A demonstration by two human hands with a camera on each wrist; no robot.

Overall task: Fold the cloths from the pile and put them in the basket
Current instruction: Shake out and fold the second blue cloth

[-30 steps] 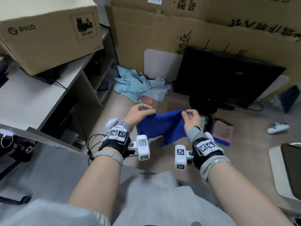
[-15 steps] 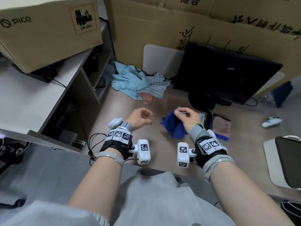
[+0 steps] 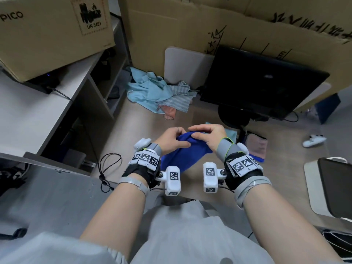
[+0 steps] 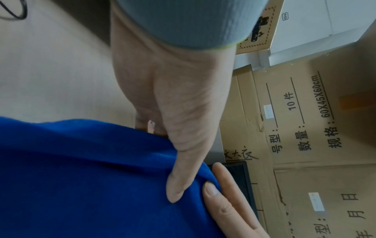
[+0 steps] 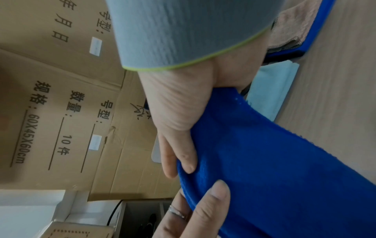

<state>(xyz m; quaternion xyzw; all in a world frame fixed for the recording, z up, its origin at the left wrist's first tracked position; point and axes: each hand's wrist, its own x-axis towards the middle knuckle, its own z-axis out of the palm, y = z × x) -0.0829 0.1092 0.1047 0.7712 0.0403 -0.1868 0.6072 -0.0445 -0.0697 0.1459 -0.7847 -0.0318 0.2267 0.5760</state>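
A blue cloth (image 3: 185, 155) hangs bunched between both hands above the wooden floor. My left hand (image 3: 172, 139) grips its top edge with the thumb lying across the fabric. My right hand (image 3: 208, 135) pinches the same edge right beside it. In the left wrist view the left thumb (image 4: 178, 180) presses into the blue cloth (image 4: 81, 185). The right wrist view has the right thumb (image 5: 188, 161) and a finger closed on the cloth's hem (image 5: 284, 177). The pile of cloths (image 3: 160, 96), light blue, striped grey and pink, lies beyond the hands.
Folded cloths (image 3: 256, 147), pink on blue, lie to the right, with a light blue one (image 3: 231, 133) beside them. A black monitor (image 3: 262, 82) leans against cardboard boxes (image 3: 190, 31). A desk (image 3: 38, 103) stands on the left. A white controller (image 3: 313, 141) is on the floor.
A second ago the cloth was stretched between both hands. The left hand then let go while the right held it bunched. Now the left hand grips it again, close to the right.
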